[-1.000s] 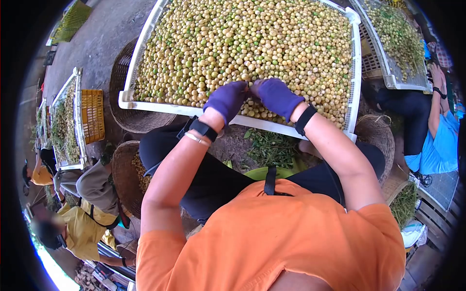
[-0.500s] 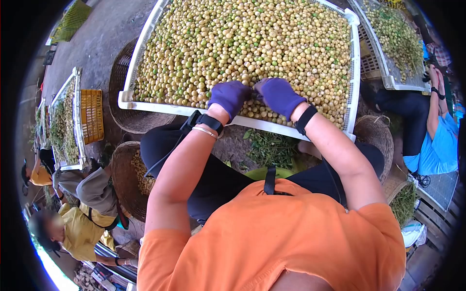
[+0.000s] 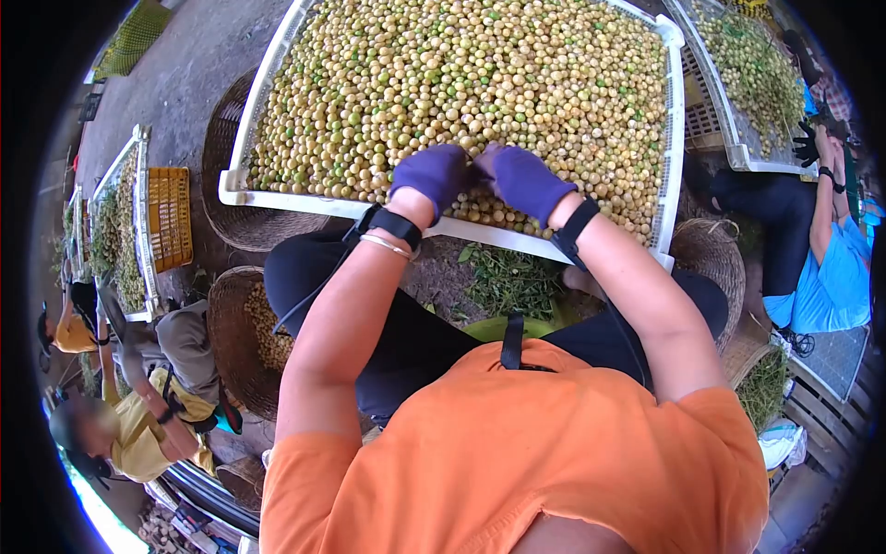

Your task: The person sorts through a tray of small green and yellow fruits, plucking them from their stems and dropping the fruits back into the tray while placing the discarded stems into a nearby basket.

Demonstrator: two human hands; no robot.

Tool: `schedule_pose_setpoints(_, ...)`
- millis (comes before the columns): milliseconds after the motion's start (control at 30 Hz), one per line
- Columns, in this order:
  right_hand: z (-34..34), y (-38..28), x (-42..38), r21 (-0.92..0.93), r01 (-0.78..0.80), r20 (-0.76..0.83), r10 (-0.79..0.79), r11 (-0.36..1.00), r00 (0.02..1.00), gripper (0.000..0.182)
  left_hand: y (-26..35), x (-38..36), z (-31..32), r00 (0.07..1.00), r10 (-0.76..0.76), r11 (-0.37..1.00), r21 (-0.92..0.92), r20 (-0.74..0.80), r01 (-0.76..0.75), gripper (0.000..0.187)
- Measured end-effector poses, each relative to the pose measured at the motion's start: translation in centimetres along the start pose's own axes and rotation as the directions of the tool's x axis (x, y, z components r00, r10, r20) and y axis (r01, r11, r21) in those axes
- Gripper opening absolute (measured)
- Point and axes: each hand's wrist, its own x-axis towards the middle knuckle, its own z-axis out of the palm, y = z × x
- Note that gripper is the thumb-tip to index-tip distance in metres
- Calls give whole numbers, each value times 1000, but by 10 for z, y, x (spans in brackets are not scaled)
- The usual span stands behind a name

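A big white mesh tray (image 3: 323, 205) is heaped with small round yellow-green fruits (image 3: 443, 92). Over its near edge, my left hand (image 3: 432, 175) and my right hand (image 3: 526, 180), both in purple gloves, bend toward each other among the fruits. Their fingers are curled in and nearly meet. Whatever lies between the fingertips is hidden by the gloves, so I cannot make it out.
Woven baskets stand around my legs; the left one (image 3: 231, 309) holds fruits. Leafy stems (image 3: 512, 282) lie below the tray. Other trays of fruit (image 3: 752, 83) stand at both sides, with co-workers beside them. A yellow crate (image 3: 169, 217) supports the left tray.
My hands stay together at the tray's near edge, with small shifts of the fingers. At the left, a co-worker's arm has swung up toward the side tray; at the right, a black-gloved hand shows.
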Motion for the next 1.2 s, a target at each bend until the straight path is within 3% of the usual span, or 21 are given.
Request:
schedule_pose_setpoints(67, 1, -7, 3, -178, 4, 116, 17, 984, 993, 13, -25, 7, 3, 987, -133, 940, -326, -94, 96, 29)
schedule_pose_setpoints(100, -7, -12, 3, -186, 24, 145, 4, 982, 989, 16, -30, 6, -5, 973, -231, 739, -650, 4, 178, 28)
schedule_pose_setpoints(133, -6, -11, 3, -190, 37, 137, -11, 981, 990, 15, -35, 3, -15, 950, -286, 426, -871, 129, 247, 26)
schedule_pose_setpoints(200, -6, -7, 4, -204, 65, 123, -40, 977, 992, 14, -50, -8, -23, 965, -194, -29, -985, 174, 172, 20)
schedule_pose_setpoints(300, -7, -2, 0, -189, 46, 52, -37, 981, 998, 13, -62, -8, -22, 965, -72, -269, -936, 253, 225, 15)
schedule_pose_setpoints(333, -7, 0, 1, -93, -11, 42, 15, 996, 999, 15, -61, -9, -22, 961, -42, -340, -908, 273, 243, 14)
schedule_pose_setpoints(367, -8, 4, 3, 4, -68, 37, 68, 998, 997, 17, -60, -11, -21, 963, 3, -294, -921, 268, 257, 16)
schedule_pose_setpoints(400, -12, 4, 5, 100, -124, 36, 121, 987, 992, 20, -56, -13, -22, 969, -58, -40, -970, 240, 238, 17)
schedule_pose_setpoints(433, -17, 6, 3, 387, -230, 19, 242, 893, 970, 23, -51, -13, -22, 974, -110, 216, -952, 196, 216, 18)
schedule_pose_setpoints(500, -32, 14, -5, 829, -323, 97, 453, 456, 886, 29, -41, -7, -10, 975, -208, 631, -751, 74, 192, 23)
schedule_pose_setpoints(533, -34, 16, -10, 970, -239, 200, 443, 35, 874, 29, -45, 0, -3, 999, -3, 870, -493, -32, -13, 24)
schedule_pose_setpoints(600, -35, 17, -9, 962, -241, 273, 442, -129, 854, 26, -34, 10, 7, 995, 69, 995, 64, 74, -74, 25)
schedule_pose_setpoints(700, -44, 4, -6, 837, -421, 285, 377, 350, 881, 24, -17, 5, -1, 991, 5, 989, 144, 131, -24, 26)
schedule_pose_setpoints(733, -35, 6, -5, 678, -258, 122, 241, 688, 963, 22, -15, 6, -1, 989, -12, 983, 184, 146, -15, 26)
schedule_pose_setpoints(767, -19, 11, -5, 410, -45, 13, 44, 911, 999, 19, -14, 5, -2, 994, -20, 989, 148, 109, 4, 24)
schedule_pose_setpoints(800, -14, 7, -1, 79, 183, -27, -182, 980, 983, 17, -13, 4, -6, 997, -29, 993, 115, 71, 21, 23)
schedule_pose_setpoints(933, -4, -17, -10, -286, 41, 98, -13, 957, 995, 12, -10, 8, -7, 992, 124, 991, 53, -34, -122, 21)
schedule_pose_setpoints(967, -3, -18, -12, -385, 114, 130, -69, 916, 989, 13, -8, 8, -4, 984, 171, 983, 68, -45, -168, 20)
schedule_pose_setpoints(1067, 2, -17, -15, -393, 64, 143, -7, 917, 990, 19, -1, 15, 11, 958, 275, 954, 145, -77, -262, 18)
schedule_pose_setpoints(1167, -1, 4, -17, -73, 56, 115, -48, 996, 992, 22, 16, 19, 9, 978, 203, 954, 231, -37, -190, 15)
schedule_pose_setpoints(1200, -13, 3, -16, 246, -153, 126, 124, 957, 984, 22, 18, 22, 9, 986, 167, 960, 229, -18, -159, 15)
